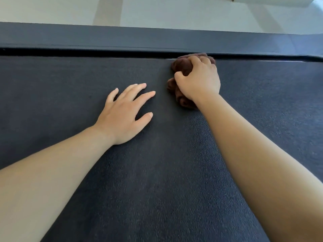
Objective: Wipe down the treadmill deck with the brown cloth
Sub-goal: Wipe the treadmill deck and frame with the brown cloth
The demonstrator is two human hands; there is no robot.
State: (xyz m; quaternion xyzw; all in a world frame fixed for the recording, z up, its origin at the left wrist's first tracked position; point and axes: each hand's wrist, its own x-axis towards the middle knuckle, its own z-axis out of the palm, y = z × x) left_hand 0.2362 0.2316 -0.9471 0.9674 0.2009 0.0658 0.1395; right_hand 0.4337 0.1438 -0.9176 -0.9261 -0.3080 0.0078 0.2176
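The dark textured treadmill deck (61, 88) fills most of the view. A bunched brown cloth (181, 67) lies on the belt at its far edge, against the side rail. My right hand (199, 79) grips the cloth from above, fingers curled round it, and hides most of it. Left of it, my left hand (125, 112) rests flat on the belt with fingers spread and straight, holding nothing.
A smooth dark side rail (104, 37) runs along the far edge of the belt, with a narrow black gap between them. Beyond it lies a pale tiled floor (157, 13). A pale box corner shows at the top right (279, 0).
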